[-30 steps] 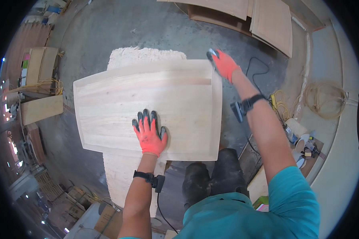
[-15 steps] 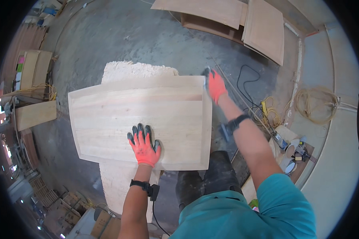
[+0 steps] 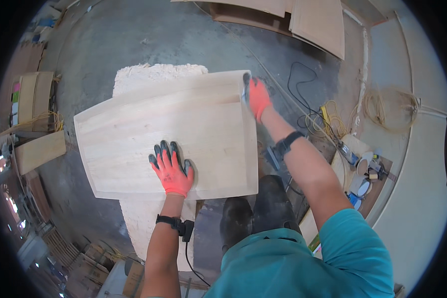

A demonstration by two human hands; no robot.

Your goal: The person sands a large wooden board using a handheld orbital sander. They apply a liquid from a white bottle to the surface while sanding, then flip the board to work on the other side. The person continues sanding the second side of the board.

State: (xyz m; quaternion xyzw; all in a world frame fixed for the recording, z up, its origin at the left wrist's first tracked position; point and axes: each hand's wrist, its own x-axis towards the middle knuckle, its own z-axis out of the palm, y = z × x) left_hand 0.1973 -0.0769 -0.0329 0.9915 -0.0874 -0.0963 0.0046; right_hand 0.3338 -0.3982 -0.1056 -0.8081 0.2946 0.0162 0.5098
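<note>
1. The left hand (image 3: 172,171) lies flat, fingers spread, on the wooden panel (image 3: 208,126), near its closer long edge.
2. The panel lies beneath and around that hand, its long axis running left to right, atop a rough pale slab (image 3: 156,221).
3. Farther out, the right hand (image 3: 257,98) curls round a small pale object (image 3: 244,94), kind unclear, at the panel's right edge, by the far corner; this hand is nearer that corner.

I see soft, fairly even light on the pale board (image 3: 208,124) around the left fingers (image 3: 165,153), with a faint shadow beside them. Far left of them, small white lights (image 3: 13,207) glare. The right fingers (image 3: 247,79) look blurry. Edges bend into black.
</note>
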